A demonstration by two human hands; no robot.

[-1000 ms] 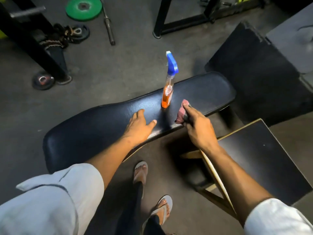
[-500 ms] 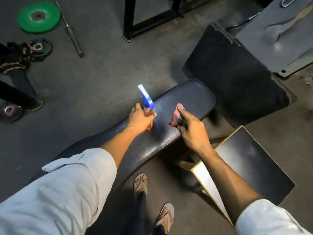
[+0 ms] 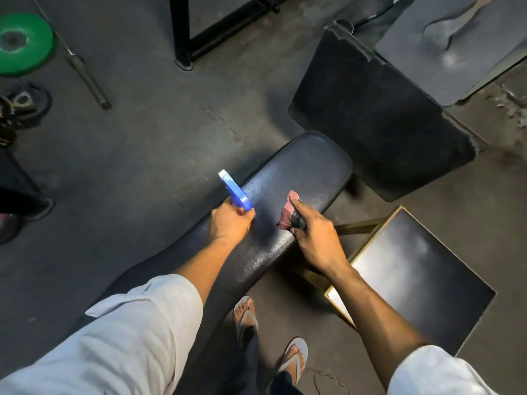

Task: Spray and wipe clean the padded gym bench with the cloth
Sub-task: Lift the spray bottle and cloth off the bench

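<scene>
The black padded bench (image 3: 310, 166) runs from the lower left up to the middle of the view. My left hand (image 3: 229, 225) grips the spray bottle (image 3: 235, 192) over the pad; only its blue trigger head shows, tilted toward the far end, and the bottle's body is hidden in my fist. My right hand (image 3: 316, 238) holds a bunched red cloth (image 3: 289, 210) at the pad's near edge, just right of the bottle. The pad's far end has a faint pale sheen.
A black-topped stool with a gold frame (image 3: 413, 269) stands close on the right. A large dark pad (image 3: 376, 121) lies beyond the bench end. A green weight plate (image 3: 22, 42), a barbell (image 3: 85, 75) and a black rack frame (image 3: 182, 32) are on the floor behind. My sandalled feet (image 3: 248, 317) are below.
My left hand went from resting flat on the pad to gripping the standing spray bottle, lifting and tilting it. My right hand kept the cloth at the pad's edge. The view shifted right.
</scene>
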